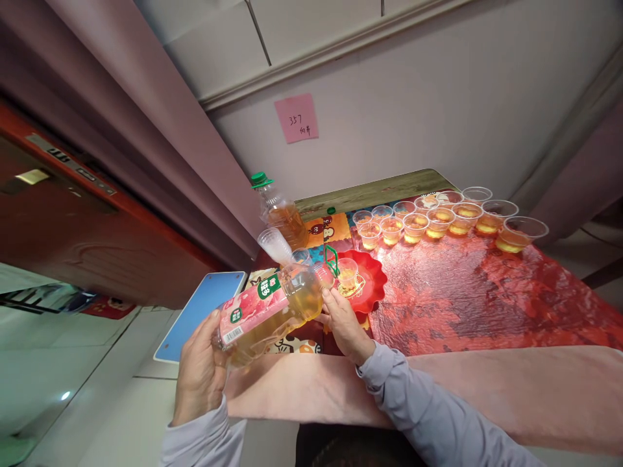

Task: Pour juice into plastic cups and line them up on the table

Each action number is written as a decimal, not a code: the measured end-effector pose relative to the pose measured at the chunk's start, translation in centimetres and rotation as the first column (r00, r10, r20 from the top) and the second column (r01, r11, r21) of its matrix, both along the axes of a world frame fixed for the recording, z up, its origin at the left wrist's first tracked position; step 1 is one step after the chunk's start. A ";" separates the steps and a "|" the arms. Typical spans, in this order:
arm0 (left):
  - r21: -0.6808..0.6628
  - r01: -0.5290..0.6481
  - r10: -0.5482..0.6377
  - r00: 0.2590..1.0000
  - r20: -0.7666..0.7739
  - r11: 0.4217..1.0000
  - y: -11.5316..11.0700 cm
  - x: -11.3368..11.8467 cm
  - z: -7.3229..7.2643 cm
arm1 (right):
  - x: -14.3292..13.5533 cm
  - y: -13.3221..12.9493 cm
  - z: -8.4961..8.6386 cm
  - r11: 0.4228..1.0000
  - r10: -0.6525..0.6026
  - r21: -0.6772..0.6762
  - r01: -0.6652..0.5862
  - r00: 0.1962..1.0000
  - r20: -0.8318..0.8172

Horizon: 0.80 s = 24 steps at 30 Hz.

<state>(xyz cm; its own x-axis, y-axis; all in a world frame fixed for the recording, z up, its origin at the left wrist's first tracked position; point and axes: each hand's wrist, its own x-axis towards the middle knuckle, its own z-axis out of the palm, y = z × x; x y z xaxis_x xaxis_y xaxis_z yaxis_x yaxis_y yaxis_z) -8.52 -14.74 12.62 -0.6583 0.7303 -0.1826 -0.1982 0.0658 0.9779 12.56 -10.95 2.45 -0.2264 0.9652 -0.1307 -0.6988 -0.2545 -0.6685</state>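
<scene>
A large juice bottle [257, 301] with a pink peach label lies tilted in the air, its mouth toward the right. My left hand [200, 366] is wrapped round its base. At the neck, the fingers of my right hand [344, 324] grip the bottle from the near side. The neck, with a green carry ring [332, 261], is over a scalloped red dish [377, 285]. In that dish stands a clear plastic cup [347, 267] with some yellowish liquid at its bottom. Whether juice is flowing cannot be made out.
Rows of clear cups [416, 227] with juice stand on the red tablecloth [467, 292]. Behind my bottle are a second juice bottle [287, 217] with a green cap and a stack of cups [273, 245]. A loose green cap [331, 210] lies near the wall. A blue board [204, 311] is at left.
</scene>
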 end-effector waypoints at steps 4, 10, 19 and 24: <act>-0.012 -0.013 0.013 1.000 0.003 1.000 -0.1 0.1 0.1 | 0.0 0.0 -0.1 1.000 0.011 0.002 -0.011 1.000 0.005; -0.010 -0.015 0.015 1.000 0.004 1.000 -0.1 -0.2 -0.1 | -0.1 0.0 -0.3 1.000 0.011 0.001 -0.011 1.000 0.005; -0.016 -0.011 0.011 1.000 0.008 1.000 0.1 -0.9 -0.7 | -0.2 0.1 -0.6 1.000 0.017 0.014 -0.017 1.000 0.005; -0.017 -0.018 0.018 1.000 0.012 1.000 0.0 -0.8 -0.7 | -0.1 0.2 -0.4 0.999 0.018 0.027 -0.018 1.000 -0.012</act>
<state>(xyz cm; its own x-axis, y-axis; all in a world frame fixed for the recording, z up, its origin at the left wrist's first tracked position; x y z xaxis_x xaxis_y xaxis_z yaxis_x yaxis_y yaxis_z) -9.33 -14.70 11.94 -0.6687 0.7153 -0.2029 -0.2119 0.0783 0.9742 12.42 -10.73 2.01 -0.2455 0.9640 -0.1022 -0.7021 -0.2495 -0.6670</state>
